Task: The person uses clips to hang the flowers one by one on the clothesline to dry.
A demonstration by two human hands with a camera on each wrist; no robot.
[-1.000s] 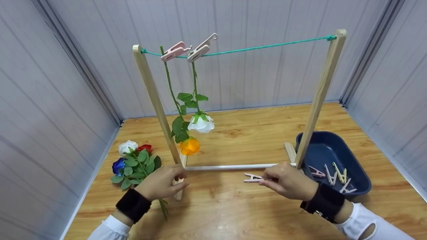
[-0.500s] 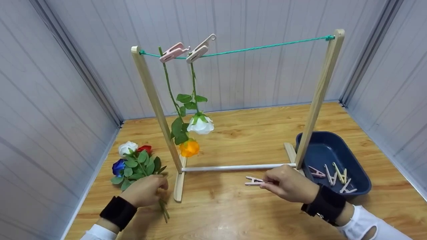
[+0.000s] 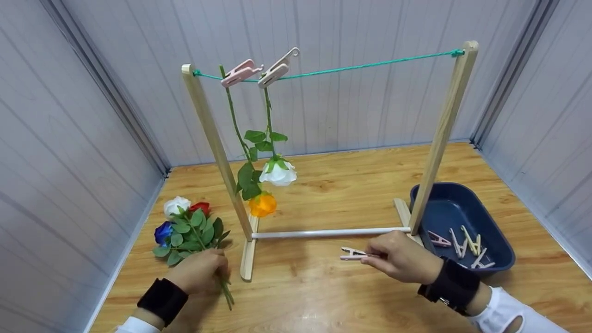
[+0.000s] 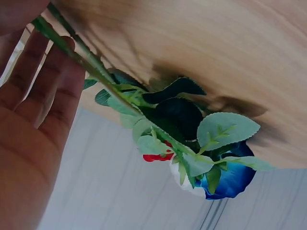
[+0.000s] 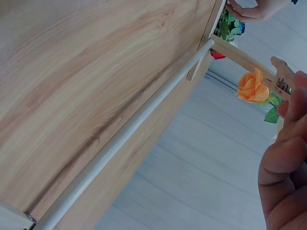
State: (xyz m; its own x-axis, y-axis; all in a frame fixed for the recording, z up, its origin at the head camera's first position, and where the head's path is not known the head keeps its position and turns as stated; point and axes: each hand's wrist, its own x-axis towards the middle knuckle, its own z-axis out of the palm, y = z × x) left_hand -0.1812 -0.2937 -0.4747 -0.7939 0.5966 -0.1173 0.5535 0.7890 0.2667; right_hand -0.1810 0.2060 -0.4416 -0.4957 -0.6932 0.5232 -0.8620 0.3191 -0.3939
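Observation:
My left hand (image 3: 199, 271) is at the stems of the roses lying on the table at left. In the left wrist view a green stem (image 4: 91, 72) runs between its thumb and fingers. The bunch has a white rose (image 3: 176, 206), a red rose (image 3: 200, 207) and a blue rose (image 3: 163, 233). My right hand (image 3: 401, 257) pinches a pale pink clothespin (image 3: 354, 254) by its handle end, the jaws pointing left. On the green cord (image 3: 360, 67), a pink clothespin (image 3: 240, 74) and a beige clothespin (image 3: 276, 75) hold an orange rose (image 3: 262, 204) and another white rose (image 3: 278, 173) upside down.
The cord spans two wooden posts (image 3: 213, 138), joined low down by a white rod (image 3: 323, 233). Behind the right post stands a dark blue basin (image 3: 455, 194) with several clothespins (image 3: 471, 240) in it. Panelled walls (image 3: 351, 111) enclose the table.
My left hand has moved left and down from the left post to the rose stems. The right hand holds its clothespin in nearly the same place, slightly lower.

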